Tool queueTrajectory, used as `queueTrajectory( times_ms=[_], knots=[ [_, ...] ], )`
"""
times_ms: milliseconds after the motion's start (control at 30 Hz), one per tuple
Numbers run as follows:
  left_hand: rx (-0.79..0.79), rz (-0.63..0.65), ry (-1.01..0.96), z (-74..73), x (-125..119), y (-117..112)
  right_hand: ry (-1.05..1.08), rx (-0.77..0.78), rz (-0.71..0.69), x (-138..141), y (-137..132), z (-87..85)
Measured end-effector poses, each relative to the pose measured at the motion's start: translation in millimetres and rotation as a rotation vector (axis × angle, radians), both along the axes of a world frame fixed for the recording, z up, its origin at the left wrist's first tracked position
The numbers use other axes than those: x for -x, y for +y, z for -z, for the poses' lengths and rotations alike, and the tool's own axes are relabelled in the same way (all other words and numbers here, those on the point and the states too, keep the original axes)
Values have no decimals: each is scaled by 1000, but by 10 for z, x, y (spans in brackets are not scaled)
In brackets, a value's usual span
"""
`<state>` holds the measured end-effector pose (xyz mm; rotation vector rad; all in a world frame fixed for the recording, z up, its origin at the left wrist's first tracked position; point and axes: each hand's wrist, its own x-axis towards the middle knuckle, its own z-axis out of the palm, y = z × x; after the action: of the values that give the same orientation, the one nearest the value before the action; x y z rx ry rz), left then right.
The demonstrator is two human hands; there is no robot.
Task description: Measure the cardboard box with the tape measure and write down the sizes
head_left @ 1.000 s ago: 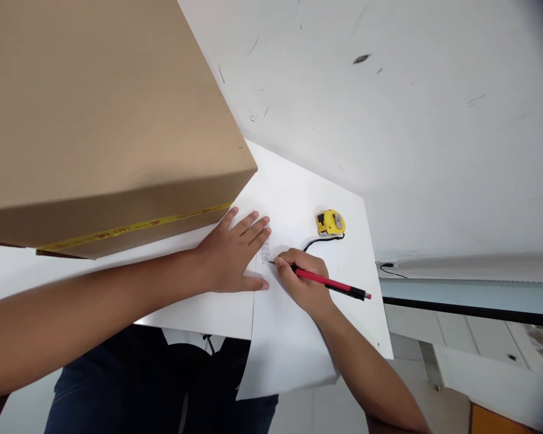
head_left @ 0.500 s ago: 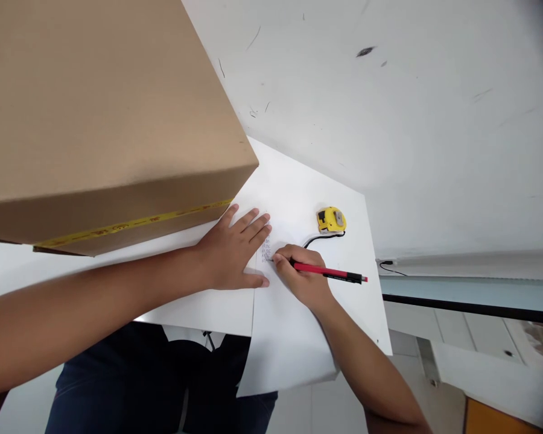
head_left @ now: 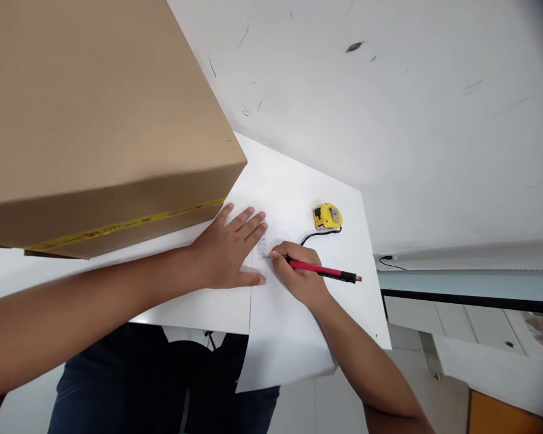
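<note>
My right hand [head_left: 301, 274] grips a red and black mechanical pencil [head_left: 323, 270], its tip down at a column of small handwriting on a white sheet of paper [head_left: 285, 343]. The sheet's lower part hangs over the table's near edge. Flat across the left part of the paper lies my left hand [head_left: 228, 250], fingers spread, thumb just below the writing. Beyond the right hand sits a yellow tape measure [head_left: 327, 216] with a black wrist strap that runs toward that hand. The handwriting is too small to read.
A large cardboard box [head_left: 108, 102] with yellow tape stands on the white table [head_left: 294, 175] at the left, close to my left fingertips. A scuffed white wall [head_left: 434, 132] borders the table's far side. My legs are under the near edge.
The whole view has shifted slightly, so things appear a little further left. The pencil tip stays at the bottom of the writing; both hands keep nearly the same pose.
</note>
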<state>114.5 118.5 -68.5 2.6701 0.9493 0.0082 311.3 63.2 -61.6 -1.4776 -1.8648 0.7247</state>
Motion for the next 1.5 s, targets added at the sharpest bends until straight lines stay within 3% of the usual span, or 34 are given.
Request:
queueTrajectory(
  times_ms=[700, 867, 933, 1067, 1167, 1267, 1333, 1400, 1500],
  knots=[
    [-27, -7, -61, 39, -8, -17, -53, 4, 65, 13, -39, -3],
    [-40, -9, -95, 73, 6, -14, -48, -41, 102, 4, -49, 58],
    [-42, -21, -108, 90, 17, -4, -53, -133, 157, -20, -35, 113],
    [-54, -68, -97, 70, 25, 4, -233, -330, 251, -63, 74, 249],
    [-181, -131, -106, -23, 0, -52, -474, -270, 274, 23, 216, 274],
    [-394, -167, -178, -133, -48, -217, -646, -142, 293, 174, 373, 157],
    [-544, -97, -274, -155, -67, -434, -690, -101, 333, 210, 471, 21],
    [-679, -47, -406, -93, -51, -769, -672, -95, 441, 145, 544, -136],
    [-694, -192, -570, 148, 72, -1424, -587, -20, 699, -108, 599, -335]
  ],
)
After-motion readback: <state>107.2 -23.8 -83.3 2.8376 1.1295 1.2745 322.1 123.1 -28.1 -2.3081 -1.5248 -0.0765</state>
